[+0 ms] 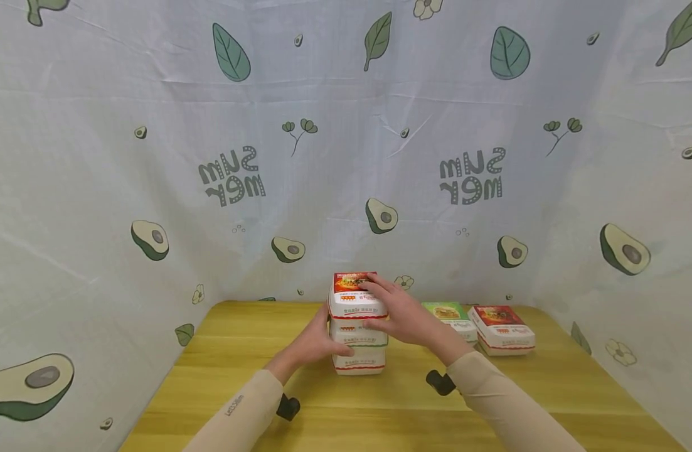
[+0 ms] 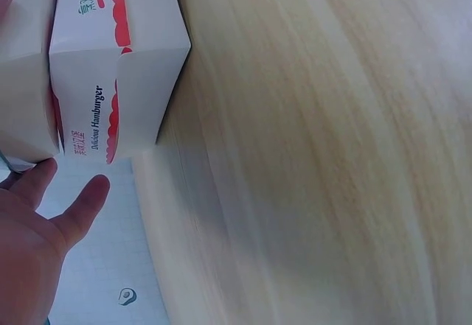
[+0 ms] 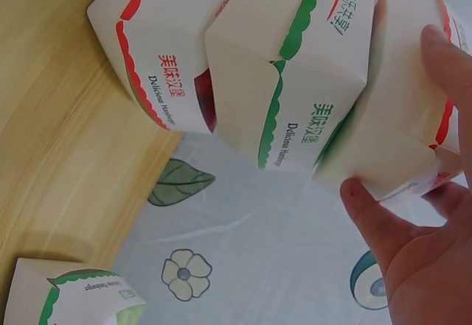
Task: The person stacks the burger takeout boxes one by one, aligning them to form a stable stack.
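A stack of three white paper hamburger boxes stands on the table. The top box [image 1: 354,307] has a red printed lid, and the middle box [image 3: 284,82] has green trim. Red trim runs round the bottom box [image 1: 359,364]. At the stack's left side, my left hand [image 1: 314,339] holds the middle box, its thumb across the front and some fingers spread behind in the left wrist view. From the right, my right hand [image 1: 404,314] grips the top box, which sits slightly askew in the right wrist view. Its fingers reach over the lid, partly hiding it.
To the right, a green-lidded hamburger box [image 1: 450,320] stands beside a red-lidded one [image 1: 502,333]. The wooden table [image 1: 221,364] ends at a pale printed curtain [image 1: 334,163] behind and on both sides. Black wrist devices [image 1: 440,383] sit below both hands.
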`<state>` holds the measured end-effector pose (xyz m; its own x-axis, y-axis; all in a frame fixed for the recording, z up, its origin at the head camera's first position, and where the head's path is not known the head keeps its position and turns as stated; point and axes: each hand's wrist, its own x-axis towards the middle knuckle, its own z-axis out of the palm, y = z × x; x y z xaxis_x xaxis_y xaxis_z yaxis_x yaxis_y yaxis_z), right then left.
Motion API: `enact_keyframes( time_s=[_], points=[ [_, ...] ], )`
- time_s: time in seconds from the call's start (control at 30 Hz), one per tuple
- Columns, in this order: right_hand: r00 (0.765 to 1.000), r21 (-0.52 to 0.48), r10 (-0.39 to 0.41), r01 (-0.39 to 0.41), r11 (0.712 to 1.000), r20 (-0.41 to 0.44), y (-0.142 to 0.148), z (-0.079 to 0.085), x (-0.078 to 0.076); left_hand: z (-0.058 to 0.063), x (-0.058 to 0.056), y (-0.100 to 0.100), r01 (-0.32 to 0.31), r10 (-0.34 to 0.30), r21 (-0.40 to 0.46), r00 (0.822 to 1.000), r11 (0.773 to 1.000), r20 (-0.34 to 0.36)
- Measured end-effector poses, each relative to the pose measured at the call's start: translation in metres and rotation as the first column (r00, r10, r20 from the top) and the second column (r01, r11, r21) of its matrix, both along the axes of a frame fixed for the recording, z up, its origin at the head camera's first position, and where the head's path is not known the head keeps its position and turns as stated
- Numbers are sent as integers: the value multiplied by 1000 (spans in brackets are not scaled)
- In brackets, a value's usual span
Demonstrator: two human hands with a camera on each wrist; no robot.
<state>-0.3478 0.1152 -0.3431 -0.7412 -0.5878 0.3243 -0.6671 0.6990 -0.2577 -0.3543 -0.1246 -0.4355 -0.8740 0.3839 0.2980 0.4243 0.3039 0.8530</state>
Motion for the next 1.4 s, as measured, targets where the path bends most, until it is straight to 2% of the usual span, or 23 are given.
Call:
enact_keyframes(
  time_s=[0.33,0.67,1.4],
  points=[
    [1000,15,-13,13,1000,-17,-1,0,0,-1,-3,0,19,-19,15,1000,1000,-7],
    [999,14,-15,16,1000,-48,-2,1,-1,0,0,0,30,-30,33,1000,999,4],
    [999,15,-39,39,999,-24,-3,-1,1,4,2,1,48,-48,15,999,999,4]
  ],
)
